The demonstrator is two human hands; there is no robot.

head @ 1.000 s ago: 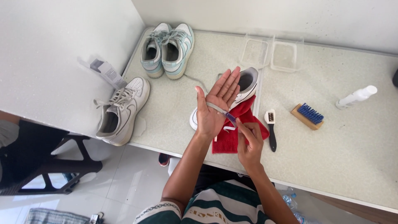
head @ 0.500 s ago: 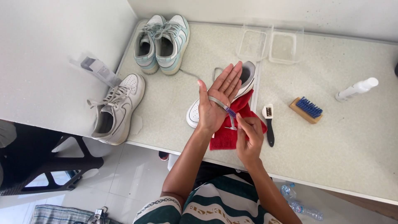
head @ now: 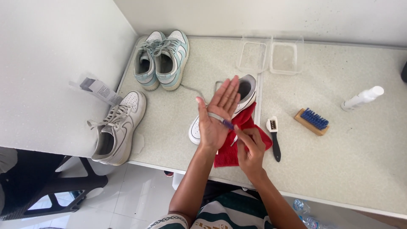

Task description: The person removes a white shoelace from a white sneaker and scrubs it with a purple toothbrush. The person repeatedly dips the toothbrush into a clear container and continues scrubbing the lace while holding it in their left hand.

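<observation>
While left hand (head: 215, 121) lies flat, palm up, right hand (head: 250, 146) grip pinches thin purple-tipped tool (head: 221, 120) across it, red cloth (head: 237, 142) beneath.

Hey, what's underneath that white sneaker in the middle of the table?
A red cloth lies under the white sneaker, spreading toward the person; the left hand covers where they overlap.

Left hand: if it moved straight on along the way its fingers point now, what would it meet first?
The left hand points up and away toward the white shoe behind it, so probably that shoe first; the hand's height above it is unclear.
</observation>
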